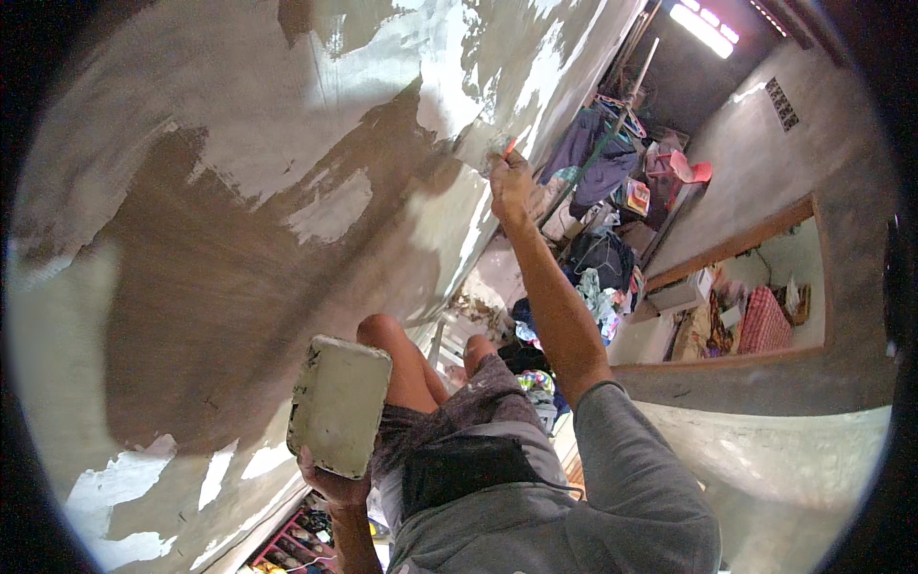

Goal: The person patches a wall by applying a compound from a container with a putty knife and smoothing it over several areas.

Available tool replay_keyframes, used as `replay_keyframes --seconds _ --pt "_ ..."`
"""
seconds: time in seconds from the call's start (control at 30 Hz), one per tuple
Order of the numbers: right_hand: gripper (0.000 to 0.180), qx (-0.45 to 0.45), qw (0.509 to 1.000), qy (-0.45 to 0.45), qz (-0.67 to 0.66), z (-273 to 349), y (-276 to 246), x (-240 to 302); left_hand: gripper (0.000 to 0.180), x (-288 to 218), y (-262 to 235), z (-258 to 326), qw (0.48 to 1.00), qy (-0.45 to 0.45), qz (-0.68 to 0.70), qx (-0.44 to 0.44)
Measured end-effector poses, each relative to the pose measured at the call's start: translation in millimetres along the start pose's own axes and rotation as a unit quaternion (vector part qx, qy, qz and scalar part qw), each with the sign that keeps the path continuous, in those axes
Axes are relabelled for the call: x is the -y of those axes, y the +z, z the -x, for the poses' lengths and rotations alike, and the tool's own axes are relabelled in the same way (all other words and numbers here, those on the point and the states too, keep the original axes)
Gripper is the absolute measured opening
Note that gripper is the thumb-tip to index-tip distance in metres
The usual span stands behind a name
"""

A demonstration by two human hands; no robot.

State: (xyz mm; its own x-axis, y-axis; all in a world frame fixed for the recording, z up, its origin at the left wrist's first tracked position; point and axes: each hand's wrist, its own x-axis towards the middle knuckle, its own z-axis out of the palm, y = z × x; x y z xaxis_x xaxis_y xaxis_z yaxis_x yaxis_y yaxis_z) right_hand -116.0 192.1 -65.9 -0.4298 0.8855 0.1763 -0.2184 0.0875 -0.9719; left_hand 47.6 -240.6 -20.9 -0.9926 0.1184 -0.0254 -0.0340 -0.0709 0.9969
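Note:
My left hand [335, 483] grips the lower end of a shallow rectangular tray [339, 407]. The tray is off-white, with a stained, crusted rim, and is tilted so that its inside faces up at me. Stretched far forward, my right hand [512, 184] is closed around an orange-handled scraper [510, 147], whose blade is mostly hard to make out. The scraper is close against the wall [220, 316]; whether it touches cannot be told. White and grey smears cover parts of the wall, with brown patches between them.
Clothes [598, 143] hang beyond my right arm, above piled fabric and household items. A wood-framed opening [818, 277] in the right wall shows a red checked item [765, 320]. Below on the left stands a pink rack [287, 545]. My bent knees [382, 335] are close to the wall.

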Motion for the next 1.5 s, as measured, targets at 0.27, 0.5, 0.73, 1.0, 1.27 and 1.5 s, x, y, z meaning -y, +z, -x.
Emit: replay_keyframes --seconds 0.27,0.5,0.73,1.0,1.27,1.5 --pt "0.011 0.070 0.992 -0.029 -0.098 11 9 33 0.066 -6 -4 4 0.893 -0.190 0.407 -0.030" --pt "0.011 0.077 0.993 -0.026 -0.080 24 15 46 0.070 10 -15 2 0.880 -0.211 0.426 0.014" --pt "0.011 0.048 0.990 0.013 -0.130 57 9 82 0.060 -2 -7 7 0.901 -0.179 0.392 0.043" --pt "0.018 -0.140 0.978 -0.151 -0.019 63 38 47 0.064 -6 4 9 0.995 -0.071 0.064 0.001" --pt "0.035 -0.092 0.909 -0.351 0.204 90 84 21 0.060 0 -10 10 0.917 -0.158 0.367 -0.004" --pt "0.021 -0.026 0.941 -0.258 0.217 113 32 17 0.058 4 -12 4 0.869 -0.170 0.461 0.060"
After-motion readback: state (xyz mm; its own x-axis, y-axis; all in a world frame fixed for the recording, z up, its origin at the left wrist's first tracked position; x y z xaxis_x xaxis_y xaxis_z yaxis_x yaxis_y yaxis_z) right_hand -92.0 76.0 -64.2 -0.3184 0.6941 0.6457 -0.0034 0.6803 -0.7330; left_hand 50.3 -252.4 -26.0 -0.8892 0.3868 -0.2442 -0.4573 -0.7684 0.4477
